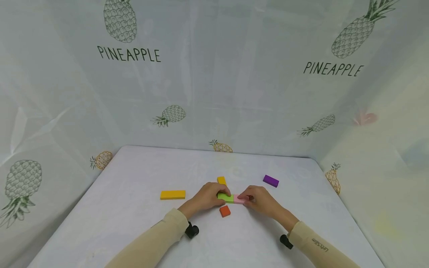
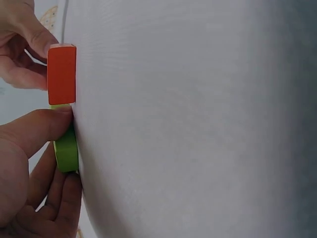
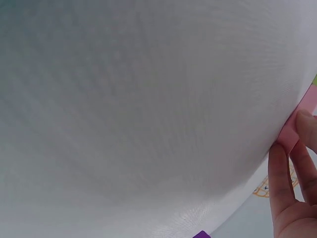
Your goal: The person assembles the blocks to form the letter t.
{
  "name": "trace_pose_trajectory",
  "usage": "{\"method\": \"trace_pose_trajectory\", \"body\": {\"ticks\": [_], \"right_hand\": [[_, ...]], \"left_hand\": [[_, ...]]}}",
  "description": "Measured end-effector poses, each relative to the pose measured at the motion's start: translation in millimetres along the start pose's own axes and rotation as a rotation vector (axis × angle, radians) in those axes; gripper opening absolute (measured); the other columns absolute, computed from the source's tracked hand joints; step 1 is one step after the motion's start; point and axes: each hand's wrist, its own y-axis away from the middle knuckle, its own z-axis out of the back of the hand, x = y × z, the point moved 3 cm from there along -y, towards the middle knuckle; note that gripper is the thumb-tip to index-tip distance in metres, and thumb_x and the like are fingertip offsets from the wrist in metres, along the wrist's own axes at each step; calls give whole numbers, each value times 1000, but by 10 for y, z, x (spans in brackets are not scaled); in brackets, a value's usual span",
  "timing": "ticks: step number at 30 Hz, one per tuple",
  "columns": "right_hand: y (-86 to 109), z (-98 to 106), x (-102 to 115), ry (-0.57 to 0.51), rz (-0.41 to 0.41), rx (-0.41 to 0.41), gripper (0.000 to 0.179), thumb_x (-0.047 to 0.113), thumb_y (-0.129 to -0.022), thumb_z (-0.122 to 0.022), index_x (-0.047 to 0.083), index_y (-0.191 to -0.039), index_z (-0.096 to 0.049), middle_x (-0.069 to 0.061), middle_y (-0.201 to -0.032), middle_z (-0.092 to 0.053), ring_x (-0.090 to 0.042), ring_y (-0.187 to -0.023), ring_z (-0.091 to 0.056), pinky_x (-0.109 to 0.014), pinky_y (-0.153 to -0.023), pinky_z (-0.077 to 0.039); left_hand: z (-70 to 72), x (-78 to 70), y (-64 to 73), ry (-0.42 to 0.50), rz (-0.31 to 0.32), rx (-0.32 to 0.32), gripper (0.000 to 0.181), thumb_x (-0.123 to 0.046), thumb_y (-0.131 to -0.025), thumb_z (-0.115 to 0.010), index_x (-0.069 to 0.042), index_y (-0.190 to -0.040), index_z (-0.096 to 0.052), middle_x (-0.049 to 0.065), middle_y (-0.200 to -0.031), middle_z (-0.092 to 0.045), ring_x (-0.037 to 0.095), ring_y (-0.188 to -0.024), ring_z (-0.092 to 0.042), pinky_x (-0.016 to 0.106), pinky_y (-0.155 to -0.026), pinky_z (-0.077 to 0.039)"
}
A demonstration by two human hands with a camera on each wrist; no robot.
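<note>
Two flat blocks, one green (image 1: 226, 198) and one pink (image 1: 237, 200), lie end to end near the middle of the table. My left hand (image 1: 209, 195) grips the green block, thumb on its near side and fingers at its left end, as the left wrist view shows. On the pink block, my right hand (image 1: 261, 200) pinches with thumb and fingers around its right end. A small red-orange block (image 1: 225, 211) lies just in front of the green one. Behind the left hand's fingers sits a yellow block (image 1: 221, 180), partly hidden.
A longer yellow block (image 1: 172, 195) lies left of the left hand. Farther back on the right is a purple block (image 1: 270, 181). The white-covered table (image 1: 161, 163) meets a pineapple-print sheet (image 1: 214, 85) at its back and sides.
</note>
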Motion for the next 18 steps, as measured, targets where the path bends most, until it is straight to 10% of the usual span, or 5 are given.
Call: {"method": "trace_pose_trajectory", "body": {"ticks": [18], "right_hand": [[-2,-20,0,-19,-4,-18,25,0,-89,-84,11,-111,-83,4,-101,-77,-11,-90,-70,-29,-82,-62]], "left_hand": [[80,-44,-1,-136,-56,79,25,-16,-93,-84,-25,-115,-77,-16,-108,-71,7,-93,-57,29,-93,-47]]}}
